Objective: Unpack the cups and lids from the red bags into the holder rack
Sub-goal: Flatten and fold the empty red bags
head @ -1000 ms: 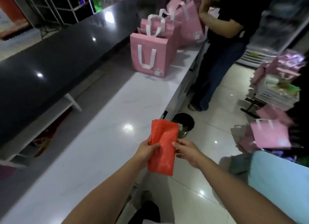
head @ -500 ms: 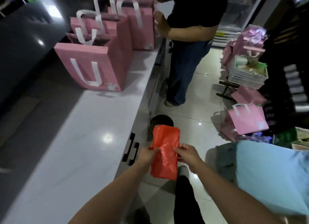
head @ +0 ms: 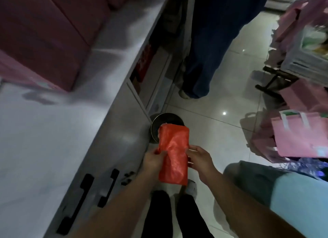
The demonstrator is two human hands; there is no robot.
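A flat, folded red plastic bag [head: 174, 154] hangs upright in front of me over the floor. My left hand [head: 153, 159] pinches its left edge, thumb on the front. My right hand [head: 199, 158] holds its right edge with curled fingers. The bag's upper end overlaps a round metal bin [head: 158, 122] on the floor beside the counter. No cups, lids or holder rack are in view.
A white counter [head: 53, 131] runs along the left with black drawer handles [head: 78, 202] and a pink bag [head: 40, 42] on top. Another person's legs [head: 204, 51] stand ahead. Pink bags [head: 300, 136] and stacked goods crowd the right. My own legs are below.
My view has tilted down and moved forward; the counter's pink bags slid to the upper left. Both hands keep hold of the red bag, now over the bin.
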